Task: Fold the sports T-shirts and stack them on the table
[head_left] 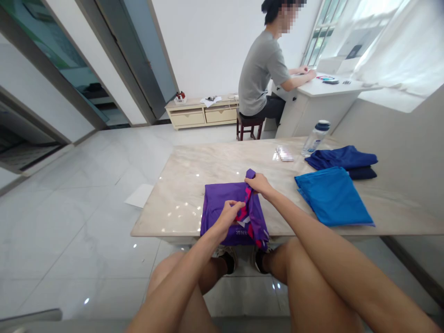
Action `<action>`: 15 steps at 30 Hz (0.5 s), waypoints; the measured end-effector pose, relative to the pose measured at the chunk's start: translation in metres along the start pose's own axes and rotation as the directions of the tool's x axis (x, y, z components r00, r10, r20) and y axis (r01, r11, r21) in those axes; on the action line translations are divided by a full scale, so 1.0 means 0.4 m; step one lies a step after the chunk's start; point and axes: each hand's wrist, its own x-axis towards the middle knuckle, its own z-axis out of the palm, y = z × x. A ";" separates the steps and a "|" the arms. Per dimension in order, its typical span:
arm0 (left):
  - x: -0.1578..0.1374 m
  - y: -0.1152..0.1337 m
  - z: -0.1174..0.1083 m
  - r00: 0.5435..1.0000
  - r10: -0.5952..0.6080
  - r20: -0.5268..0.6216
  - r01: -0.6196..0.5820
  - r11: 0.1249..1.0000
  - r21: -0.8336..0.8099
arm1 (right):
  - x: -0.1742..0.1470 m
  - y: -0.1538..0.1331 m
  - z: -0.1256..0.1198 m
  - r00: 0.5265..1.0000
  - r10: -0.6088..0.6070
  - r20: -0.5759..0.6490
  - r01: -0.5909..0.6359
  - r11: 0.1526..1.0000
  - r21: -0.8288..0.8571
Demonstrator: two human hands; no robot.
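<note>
A folded purple garment point(222, 194) lies at the near edge of the marbled table, its front end hanging slightly over. Along its right side runs a pink, white and dark patterned part, and pale lettering shows near the bottom. My right hand point(260, 183) is closed on a purple piece at the garment's upper right corner, raised a little above the table. Lower and to the left, my left hand point(231, 213) pinches the patterned edge between thumb and fingers. Whether the raised piece is a sleeve or a collar, I cannot tell.
Right of the garment lies a folded bright blue garment point(333, 196), with folded navy clothes point(343, 158) behind it. A clear water bottle point(315, 138) stands near the far edge. Across from me, a person in grey point(260, 74) sits on a stool at a white desk point(343, 85).
</note>
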 end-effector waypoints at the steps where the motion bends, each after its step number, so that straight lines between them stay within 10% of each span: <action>1: 0.002 -0.006 -0.017 1.000 -0.012 -0.028 0.013 1.000 0.025 | -0.004 -0.016 0.031 1.000 -0.011 0.013 0.011 0.999 -0.035; 7: 0.034 -0.091 -0.080 0.990 0.128 -0.063 -0.106 0.956 0.272 | -0.044 -0.095 0.160 0.998 -0.027 0.052 0.041 0.955 -0.295; 15: 0.037 -0.121 -0.227 0.998 0.022 -0.050 -0.007 0.957 0.290 | -0.043 -0.110 0.236 0.996 -0.062 0.061 0.076 0.958 -0.277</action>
